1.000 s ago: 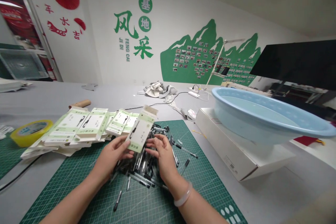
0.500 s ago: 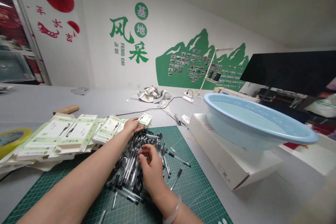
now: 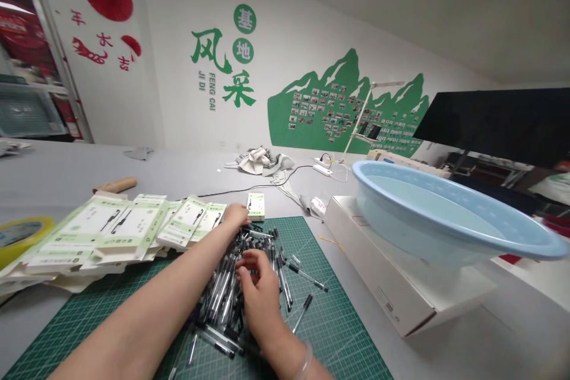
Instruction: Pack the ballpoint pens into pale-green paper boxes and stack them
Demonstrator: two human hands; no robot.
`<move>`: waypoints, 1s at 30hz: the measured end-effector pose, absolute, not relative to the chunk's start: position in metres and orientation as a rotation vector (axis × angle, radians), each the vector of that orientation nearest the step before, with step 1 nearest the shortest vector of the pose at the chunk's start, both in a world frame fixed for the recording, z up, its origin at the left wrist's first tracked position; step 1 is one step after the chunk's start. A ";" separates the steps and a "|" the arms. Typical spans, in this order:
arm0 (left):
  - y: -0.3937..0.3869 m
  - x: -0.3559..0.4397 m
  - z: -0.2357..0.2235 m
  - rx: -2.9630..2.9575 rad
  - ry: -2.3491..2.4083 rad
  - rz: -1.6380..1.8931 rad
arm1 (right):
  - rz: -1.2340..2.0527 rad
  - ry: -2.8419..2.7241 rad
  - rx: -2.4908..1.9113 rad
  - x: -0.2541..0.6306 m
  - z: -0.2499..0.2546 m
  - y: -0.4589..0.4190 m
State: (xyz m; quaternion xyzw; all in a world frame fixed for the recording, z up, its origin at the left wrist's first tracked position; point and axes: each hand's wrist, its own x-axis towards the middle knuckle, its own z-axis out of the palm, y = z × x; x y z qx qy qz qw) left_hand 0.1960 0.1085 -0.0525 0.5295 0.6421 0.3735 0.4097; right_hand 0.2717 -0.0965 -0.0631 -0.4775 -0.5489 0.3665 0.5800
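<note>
A heap of clear ballpoint pens with black caps (image 3: 222, 288) lies on the green cutting mat (image 3: 342, 314). My left hand (image 3: 236, 214) reaches across to the heap's far end, its fingers turned down and mostly hidden. Just beyond it is a small white-and-green pen box (image 3: 256, 206), apart from the fingers. Over the right side of the pens is my right hand (image 3: 260, 294), loosely curled with a gap between thumb and fingers and no pen visible in it. Flat white-and-green cartons (image 3: 133, 228) with pen pictures are piled left of my left forearm.
A light blue basin (image 3: 401, 214) rests tilted on a white cardboard box (image 3: 378, 276) at the right. Yellow tape (image 3: 42, 227) lies at the far left. Behind the mat are a cardboard tube (image 3: 116, 184), crumpled cloth (image 3: 262, 161) and a power strip (image 3: 322, 170) with a cable.
My left hand has come off the small pen box and dropped back toward the pens. The box now sits squarer behind the mat. My right hand has barely moved. The view has shifted slightly.
</note>
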 end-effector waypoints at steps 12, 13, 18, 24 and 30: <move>0.043 0.086 -0.044 2.182 2.643 0.482 | 0.801 -1.315 -1.093 0.268 -0.063 -0.100; 0.040 0.082 -0.045 2.188 2.656 0.428 | 0.803 -1.317 -1.088 0.268 -0.063 -0.101; 0.030 0.079 -0.043 2.237 2.590 0.404 | 0.804 -1.326 -1.080 0.266 -0.063 -0.103; 0.013 0.079 -0.021 2.251 2.346 0.879 | 0.848 -1.275 -1.034 0.267 -0.066 -0.100; -0.053 0.092 -0.012 1.742 1.325 1.284 | 1.103 -1.111 -0.847 0.270 -0.056 -0.099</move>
